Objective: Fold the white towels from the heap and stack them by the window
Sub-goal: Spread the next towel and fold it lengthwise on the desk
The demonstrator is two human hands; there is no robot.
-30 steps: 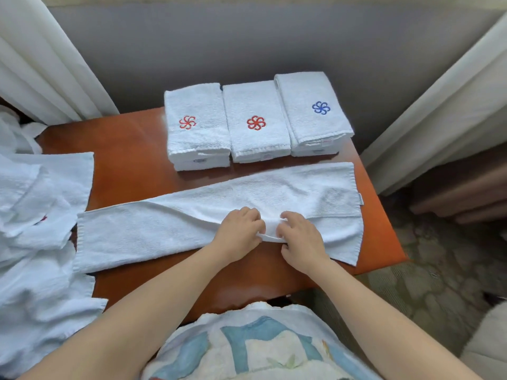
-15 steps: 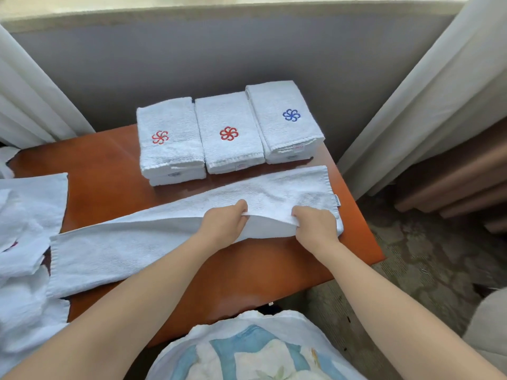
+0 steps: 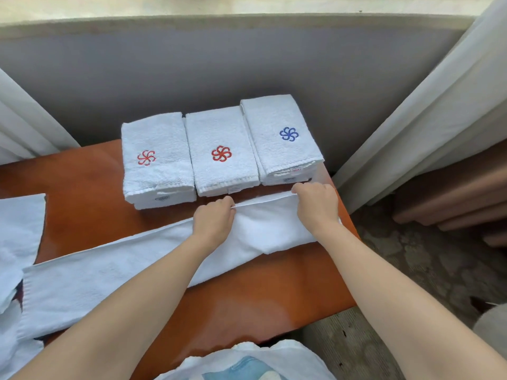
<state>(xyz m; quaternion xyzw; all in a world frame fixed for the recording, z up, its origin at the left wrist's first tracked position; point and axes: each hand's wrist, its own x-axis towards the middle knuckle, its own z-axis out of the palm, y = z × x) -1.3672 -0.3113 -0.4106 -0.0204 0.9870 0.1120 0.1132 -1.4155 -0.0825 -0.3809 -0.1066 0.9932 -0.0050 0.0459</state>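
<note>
Nearest me, at the bottom edge of the view, I see a white-and-blue patterned garment (image 3: 247, 363); above it two bare forearms reach out over the glossy orange-brown wooden table (image 3: 247, 297). A long white terry towel (image 3: 109, 270) lies across that table as a strip, slanting from the near-left part towards the right edge. Its right portion is doubled over, with a soft fold on the near side. My left hand (image 3: 214, 218) has its fingers curled and pinches the towel's far hem about midway along the strip; my right hand (image 3: 315, 207), also clenched, pinches the same hem close to the table's right edge; the hem runs taut between them. At the left edge of the table a loose heap of white towels (image 3: 19, 229) spills out of view. Just beyond the hands, along the far edge, three piles of folded white towels stand side by side, touching: a left pile with a red flower emblem (image 3: 156, 160), a middle pile with a red flower emblem (image 3: 222, 152), and a right pile with a blue flower emblem (image 3: 282, 133); the right hand's knuckles are just beside this last one. Behind them rises a grey wall (image 3: 219, 64) under a pale window sill (image 3: 219, 6), with off-white curtains (image 3: 439, 105) hanging at both sides.
</note>
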